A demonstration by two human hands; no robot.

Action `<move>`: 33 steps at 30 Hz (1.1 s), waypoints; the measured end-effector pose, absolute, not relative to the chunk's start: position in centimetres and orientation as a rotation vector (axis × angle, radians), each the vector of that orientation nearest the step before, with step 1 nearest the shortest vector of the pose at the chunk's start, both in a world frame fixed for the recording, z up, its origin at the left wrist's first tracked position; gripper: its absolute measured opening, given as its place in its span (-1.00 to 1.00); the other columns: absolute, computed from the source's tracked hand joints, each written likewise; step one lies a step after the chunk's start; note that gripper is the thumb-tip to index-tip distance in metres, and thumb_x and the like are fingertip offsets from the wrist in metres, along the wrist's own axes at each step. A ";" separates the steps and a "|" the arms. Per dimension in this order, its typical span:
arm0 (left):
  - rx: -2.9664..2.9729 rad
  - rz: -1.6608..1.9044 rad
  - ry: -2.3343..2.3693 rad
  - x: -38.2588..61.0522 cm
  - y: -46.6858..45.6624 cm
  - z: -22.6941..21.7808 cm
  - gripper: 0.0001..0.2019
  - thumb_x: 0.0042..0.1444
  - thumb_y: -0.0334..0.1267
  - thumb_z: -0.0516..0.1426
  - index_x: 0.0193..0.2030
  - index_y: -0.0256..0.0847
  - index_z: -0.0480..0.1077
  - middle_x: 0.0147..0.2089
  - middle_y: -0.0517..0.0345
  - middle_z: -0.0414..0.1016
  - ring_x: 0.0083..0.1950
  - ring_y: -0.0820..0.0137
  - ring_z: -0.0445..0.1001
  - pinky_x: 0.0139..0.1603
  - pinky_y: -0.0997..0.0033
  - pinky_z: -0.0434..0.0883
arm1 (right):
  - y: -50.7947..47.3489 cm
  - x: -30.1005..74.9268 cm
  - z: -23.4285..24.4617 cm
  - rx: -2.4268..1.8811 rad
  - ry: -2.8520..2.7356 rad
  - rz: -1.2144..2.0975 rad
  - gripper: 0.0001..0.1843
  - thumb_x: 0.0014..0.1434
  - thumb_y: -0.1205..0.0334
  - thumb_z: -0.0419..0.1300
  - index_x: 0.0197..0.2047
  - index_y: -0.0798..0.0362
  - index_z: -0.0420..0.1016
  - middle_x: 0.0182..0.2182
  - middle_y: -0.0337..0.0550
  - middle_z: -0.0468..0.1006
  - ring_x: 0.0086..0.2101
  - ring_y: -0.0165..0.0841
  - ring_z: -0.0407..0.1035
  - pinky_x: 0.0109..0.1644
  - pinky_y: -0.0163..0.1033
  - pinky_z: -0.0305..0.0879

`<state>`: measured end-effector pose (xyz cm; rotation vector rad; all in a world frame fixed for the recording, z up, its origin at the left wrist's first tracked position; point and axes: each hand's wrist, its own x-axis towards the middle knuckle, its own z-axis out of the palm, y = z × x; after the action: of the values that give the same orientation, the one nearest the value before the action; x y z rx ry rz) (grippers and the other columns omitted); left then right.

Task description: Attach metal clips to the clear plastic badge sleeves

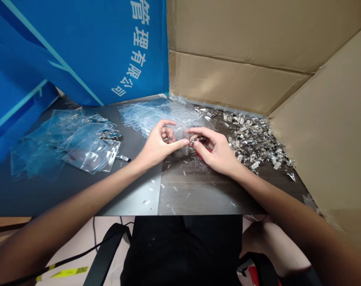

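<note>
Single metal clip [193,140] in right hand [213,153], left hand [159,144] beside.

Right-hand fingers [198,142] pinch a small silver metal clip [193,140] — a heap of matching clips [253,139] lies to their right.

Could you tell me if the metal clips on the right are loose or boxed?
Loose: the metal clips lie heaped directly on the dark tabletop.

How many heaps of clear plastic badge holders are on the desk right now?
2: one heap of clear plastic badge holders at the left of the dark desk, one at the back centre. None seems hidden.
</note>
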<state>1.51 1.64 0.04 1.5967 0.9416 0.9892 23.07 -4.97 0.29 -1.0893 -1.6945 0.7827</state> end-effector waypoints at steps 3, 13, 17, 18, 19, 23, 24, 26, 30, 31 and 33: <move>1.637 1.051 0.949 1.5 1.7 -0.1 -0.31 -0.03 -0.07 0.55 0.16 -0.15 0.39 -0.34 0.35 0.38 -0.32 0.40 0.39 -0.24 0.34 0.34 | -5.0 23.1 0.3 -1.084 -1.722 0.771 -0.60 0.45 0.28 0.22 0.28 -0.03 0.70 0.01 -0.01 0.78 -0.05 -0.14 0.68 0.19 0.08 0.60; 1.714 1.104 0.917 1.7 1.2 -0.4 -0.43 0.06 -0.12 0.47 0.13 -0.14 0.35 -0.33 0.35 0.23 -0.32 0.41 0.25 -0.26 0.31 0.21 | -5.2 23.0 0.3 -1.053 -1.886 0.628 -0.51 0.47 0.34 0.18 0.39 0.00 0.62 0.01 -0.01 0.79 -0.08 -0.17 0.70 0.24 0.07 0.61; 1.709 1.112 0.933 1.8 0.9 -0.3 -0.42 0.05 -0.11 0.47 0.12 -0.11 0.33 -0.32 0.35 0.19 -0.32 0.42 0.22 -0.27 0.32 0.19 | -5.3 23.0 0.3 -1.082 -1.913 0.598 -0.46 0.42 0.28 0.27 0.43 0.01 0.56 -0.04 -0.03 0.78 -0.13 -0.17 0.67 0.17 0.05 0.62; 1.718 1.119 0.937 1.8 0.8 -0.2 -0.41 0.05 -0.12 0.47 0.13 -0.10 0.33 -0.32 0.35 0.19 -0.32 0.42 0.22 -0.27 0.32 0.19 | -5.3 23.0 0.3 -1.090 -1.917 0.589 -0.45 0.41 0.25 0.30 0.43 0.02 0.56 -0.05 -0.03 0.78 -0.15 -0.17 0.66 0.14 0.04 0.63; 1.730 1.126 0.940 1.8 0.7 -0.2 -0.41 0.05 -0.12 0.48 0.14 -0.09 0.32 -0.32 0.35 0.19 -0.32 0.42 0.22 -0.26 0.32 0.19 | -5.3 23.0 0.3 -1.097 -1.917 0.580 -0.45 0.41 0.23 0.32 0.43 0.02 0.57 -0.06 -0.04 0.78 -0.16 -0.17 0.65 0.12 0.03 0.63; 1.774 1.142 0.942 1.9 0.3 -0.1 -0.42 0.10 -0.15 0.47 0.17 -0.08 0.32 -0.31 0.34 0.20 -0.31 0.41 0.24 -0.24 0.29 0.21 | -5.2 23.1 0.3 -1.094 -1.903 0.556 -0.52 0.46 0.27 0.23 0.39 -0.04 0.64 0.03 -0.03 0.78 -0.05 -0.15 0.65 0.19 0.03 0.60; 1.785 1.141 0.945 1.8 0.3 -0.1 -0.42 0.11 -0.16 0.46 0.18 -0.08 0.33 -0.30 0.34 0.20 -0.30 0.40 0.25 -0.24 0.29 0.22 | -5.2 23.2 0.4 -1.096 -1.897 0.562 -0.52 0.46 0.29 0.22 0.38 -0.06 0.65 0.04 -0.03 0.78 -0.04 -0.15 0.65 0.19 0.04 0.59; 1.807 1.130 0.951 1.8 0.3 -0.1 -0.43 0.12 -0.17 0.46 0.19 -0.07 0.32 -0.30 0.33 0.21 -0.29 0.39 0.26 -0.23 0.28 0.22 | -5.3 23.2 0.6 -1.111 -1.880 0.589 -0.53 0.45 0.31 0.23 0.36 -0.07 0.68 0.06 -0.04 0.79 -0.04 -0.14 0.66 0.18 0.04 0.60; 1.857 1.088 0.939 1.6 0.4 -0.1 -0.42 0.16 -0.17 0.45 0.22 -0.08 0.31 -0.29 0.32 0.22 -0.27 0.38 0.27 -0.21 0.26 0.20 | -5.3 23.3 0.9 -1.137 -1.873 0.601 -0.56 0.41 0.34 0.26 0.27 -0.09 0.76 0.10 -0.08 0.81 -0.06 -0.15 0.69 0.16 0.02 0.62; 1.873 1.079 0.935 1.6 0.4 -0.1 -0.42 0.17 -0.16 0.45 0.22 -0.08 0.31 -0.29 0.32 0.22 -0.27 0.38 0.27 -0.20 0.26 0.20 | -5.3 23.3 0.9 -1.139 -1.880 0.593 -0.56 0.40 0.35 0.27 0.25 -0.09 0.78 0.08 -0.10 0.83 -0.07 -0.16 0.69 0.16 0.01 0.62; 1.902 1.067 0.930 1.5 0.5 -0.2 -0.42 0.19 -0.17 0.45 0.24 -0.08 0.30 -0.28 0.32 0.23 -0.26 0.37 0.28 -0.19 0.25 0.21 | -5.2 23.4 1.0 -1.143 -1.884 0.593 -0.56 0.38 0.35 0.27 0.22 -0.10 0.81 0.01 -0.12 0.85 -0.12 -0.18 0.69 0.12 0.00 0.63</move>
<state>1.51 0.47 -0.17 1.9019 0.9296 1.0668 23.35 -5.24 1.01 -1.1426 -1.8839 0.5925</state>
